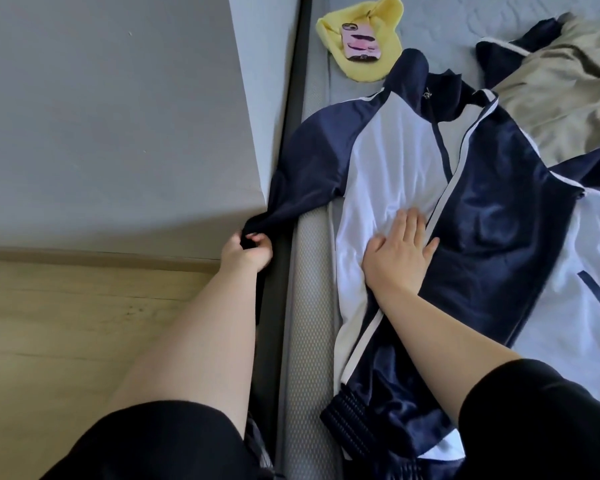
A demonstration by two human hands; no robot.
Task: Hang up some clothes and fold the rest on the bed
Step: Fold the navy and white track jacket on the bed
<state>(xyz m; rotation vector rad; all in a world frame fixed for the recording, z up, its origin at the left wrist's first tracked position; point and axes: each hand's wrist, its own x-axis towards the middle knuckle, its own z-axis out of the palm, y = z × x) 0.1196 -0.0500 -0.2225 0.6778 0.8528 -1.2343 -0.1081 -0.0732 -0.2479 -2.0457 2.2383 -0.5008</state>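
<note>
Folding looks barely begun: the navy-and-white jacket (388, 161) is lying spread on the bed (309, 306), and a khaki garment (561, 84) is sitting crumpled beyond it. The right hand (395, 251) is pressing flat, fingers straight, on the jacket's white front. The left hand (248, 251) is pinching the sleeve cuff (257, 226) out past the jacket's left side.

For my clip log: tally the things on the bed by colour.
Navy and white: 1, the track jacket; overlapping folds may hide another
Yellow: 1, the cloth
Pink: 1, the phone
Beige: 1, the garment
Total: 4
</note>
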